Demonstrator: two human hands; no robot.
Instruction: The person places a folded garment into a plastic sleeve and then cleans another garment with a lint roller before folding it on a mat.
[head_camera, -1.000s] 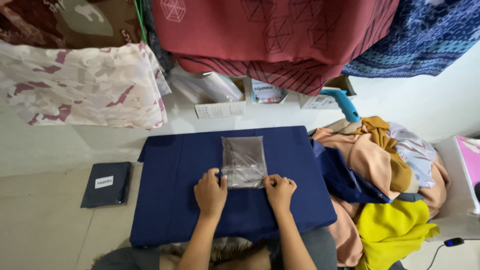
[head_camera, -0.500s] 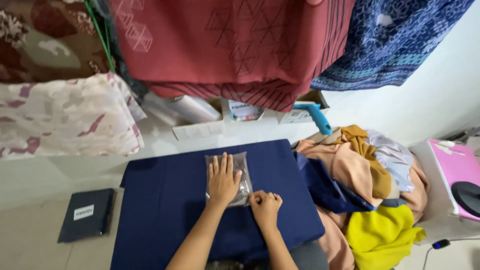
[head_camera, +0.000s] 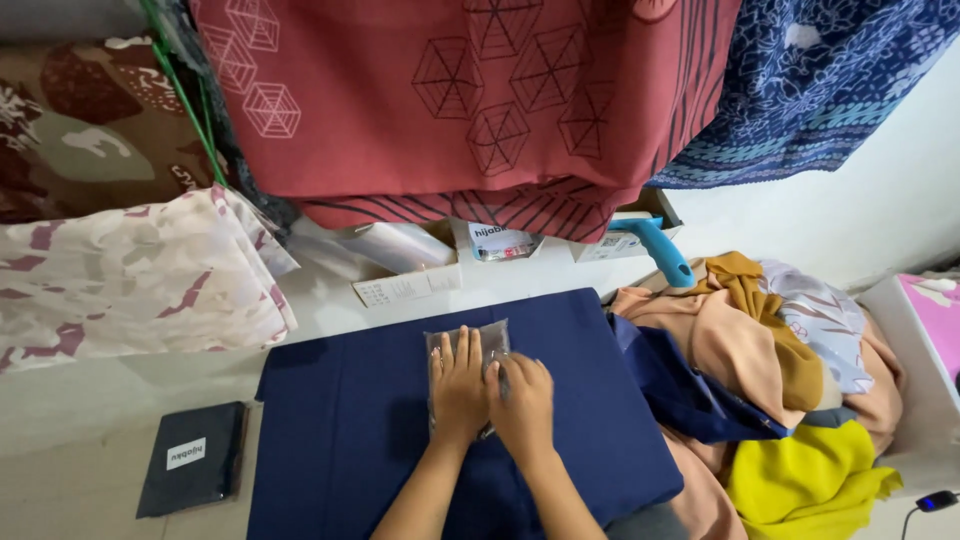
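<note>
A clear plastic bag (head_camera: 492, 335) with dark folded cloth inside lies flat on a navy blue cloth (head_camera: 350, 420) spread in front of me. My left hand (head_camera: 459, 390) rests palm down on the bag, fingers together and stretched forward. My right hand (head_camera: 524, 398) lies flat beside it, touching it, over the bag's right side. Both hands cover most of the bag, so only its far edge shows.
A dark flat packet (head_camera: 192, 470) with a white label lies at the left on the pale floor. A heap of peach, navy and yellow cloth (head_camera: 760, 400) sits at the right. Patterned fabrics (head_camera: 470, 100) hang overhead. A blue-handled tool (head_camera: 661, 251) and small boxes stand behind.
A second ago both hands held the bag's near edge. The left hand moved forward onto the bag, then the right hand joined it; both now lie flat on top.
</note>
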